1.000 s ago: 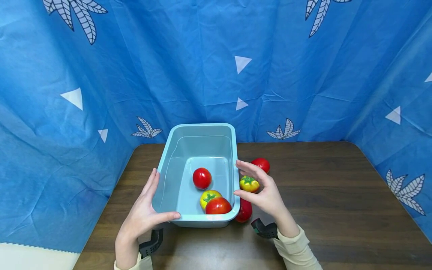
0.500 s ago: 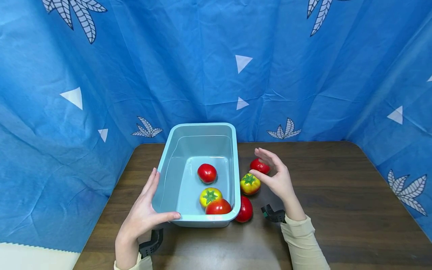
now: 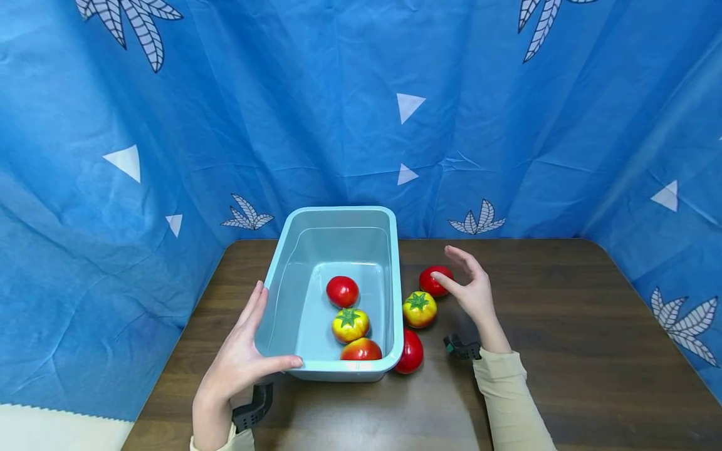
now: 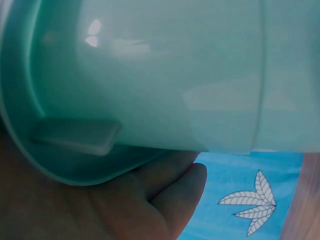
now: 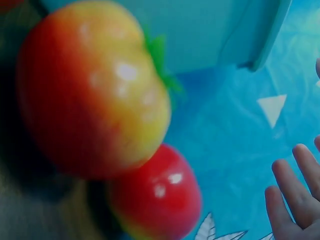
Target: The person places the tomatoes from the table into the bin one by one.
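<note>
A light blue plastic tub [image 3: 327,368] stands on the table. Inside it lie a red tomato [image 3: 342,291], a yellow tomato with a green star-shaped top [image 3: 350,325] and a red-orange tomato [image 3: 361,350] behind the front rim. My left hand [image 3: 239,354] spans the tub's front left corner, thumb along the front rim and straight fingers against the left side. Right of the tub lie a red tomato [image 3: 436,281], a yellow-red tomato [image 5: 95,90] and another red tomato [image 3: 410,352]. My right hand [image 3: 472,289] holds nothing, its thumb overlapping the far red tomato in the head view.
The dark wooden table [image 3: 575,332] extends to the right of my right hand. A blue patterned cloth [image 3: 485,125] hangs behind and along both sides of the table. The tub's far end stands near the cloth.
My right hand has moved from the tub's right rim away to the right, over the loose tomatoes. The tomatoes inside the tub have shifted slightly. My left hand has stayed put.
</note>
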### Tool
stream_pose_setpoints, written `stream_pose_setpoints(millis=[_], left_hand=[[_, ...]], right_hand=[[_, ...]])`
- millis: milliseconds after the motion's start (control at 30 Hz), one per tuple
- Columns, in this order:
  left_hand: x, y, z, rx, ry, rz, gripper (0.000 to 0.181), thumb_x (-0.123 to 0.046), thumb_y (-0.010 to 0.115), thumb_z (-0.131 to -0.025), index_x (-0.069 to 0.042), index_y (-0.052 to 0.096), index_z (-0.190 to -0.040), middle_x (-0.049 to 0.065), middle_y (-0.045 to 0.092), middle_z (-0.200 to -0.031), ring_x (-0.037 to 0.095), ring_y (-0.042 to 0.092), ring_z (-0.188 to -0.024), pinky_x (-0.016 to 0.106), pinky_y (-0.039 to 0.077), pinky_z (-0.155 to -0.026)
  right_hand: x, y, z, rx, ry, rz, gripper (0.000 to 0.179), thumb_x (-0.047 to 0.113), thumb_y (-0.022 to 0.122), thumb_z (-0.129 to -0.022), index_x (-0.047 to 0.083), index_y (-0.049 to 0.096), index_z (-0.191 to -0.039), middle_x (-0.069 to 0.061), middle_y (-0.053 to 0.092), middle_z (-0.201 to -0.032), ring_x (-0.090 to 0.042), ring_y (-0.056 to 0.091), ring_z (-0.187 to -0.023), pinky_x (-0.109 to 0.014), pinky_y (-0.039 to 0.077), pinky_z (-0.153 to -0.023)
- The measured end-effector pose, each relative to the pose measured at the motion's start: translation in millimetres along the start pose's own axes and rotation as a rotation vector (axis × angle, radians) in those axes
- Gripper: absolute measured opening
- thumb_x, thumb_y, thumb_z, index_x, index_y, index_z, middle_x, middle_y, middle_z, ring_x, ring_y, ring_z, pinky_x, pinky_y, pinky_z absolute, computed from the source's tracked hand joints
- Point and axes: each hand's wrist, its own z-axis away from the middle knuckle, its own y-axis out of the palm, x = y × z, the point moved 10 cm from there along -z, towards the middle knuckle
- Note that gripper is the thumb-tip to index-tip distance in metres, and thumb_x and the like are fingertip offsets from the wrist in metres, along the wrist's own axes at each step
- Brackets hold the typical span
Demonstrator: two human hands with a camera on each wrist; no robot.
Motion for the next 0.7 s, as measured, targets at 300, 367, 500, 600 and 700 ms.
stream_pose_setpoints(millis=[300, 367, 500, 600, 700], left_hand=[[0.3, 0.2, -0.2, 0.001, 0.003, 0.002, 0.117, -0.039, 0.085, -0.063, -0.015, 0.013, -0.152, -0.002, 0.002, -0.157, 0.035, 0.021, -0.136, 0.068, 0.031, -0.095], [0.7, 0.4, -0.3, 0.001, 0.003, 0.0, 0.117, -0.039, 0.085, -0.063, -0.015, 0.012, -0.152, -0.002, 0.002, -0.157, 0.035, 0.022, -0.136, 0.067, 0.031, -0.095], [1.4, 0.5, -0.4, 0.002, 0.0, -0.007, 0.117, -0.04, 0.085, -0.063, -0.016, 0.012, -0.152, -0.002, 0.002, -0.157, 0.035, 0.022, -0.135, 0.067, 0.032, -0.094], [1.5, 0.6, -0.3, 0.002, -0.002, -0.009, 0.117, -0.041, 0.085, -0.063, -0.016, 0.012, -0.152, -0.002, 0.001, -0.157, 0.035, 0.022, -0.136, 0.067, 0.032, -0.094], [1.5, 0.9, -0.5, 0.003, -0.005, -0.01, 0.117, -0.041, 0.085, -0.063, -0.016, 0.012, -0.152, -0.002, 0.001, -0.157, 0.035, 0.022, -0.135, 0.067, 0.033, -0.094]], right_hand=[[-68.2, -0.7, -10.7, 0.02, 0.119, 0.024, 0.064, 0.021, 0.075, -0.081, 0.01, 0.046, -0.136, -0.012, 0.048, -0.138, -0.031, 0.042, -0.126, -0.057, 0.03, -0.103], [-75.3, -0.1, -10.9, 0.03, 0.144, 0.031, 0.065, 0.027, 0.075, -0.081, 0.01, 0.045, -0.137, -0.012, 0.047, -0.139, -0.032, 0.041, -0.127, -0.057, 0.03, -0.103], [-89.2, 1.9, -11.0, 0.058, 0.184, 0.052, 0.071, 0.037, 0.074, -0.08, 0.011, 0.043, -0.138, -0.012, 0.044, -0.14, -0.032, 0.039, -0.128, -0.055, 0.033, -0.102], [-99.1, 4.5, -10.8, 0.088, 0.209, 0.063, 0.072, 0.039, 0.073, -0.08, 0.011, 0.041, -0.139, -0.012, 0.042, -0.142, -0.032, 0.038, -0.129, -0.052, 0.033, -0.103], [-107.0, 7.5, -9.6, 0.114, 0.251, 0.05, 0.071, 0.035, 0.074, -0.081, 0.012, 0.04, -0.139, -0.012, 0.04, -0.143, -0.032, 0.036, -0.13, -0.051, 0.032, -0.104]])
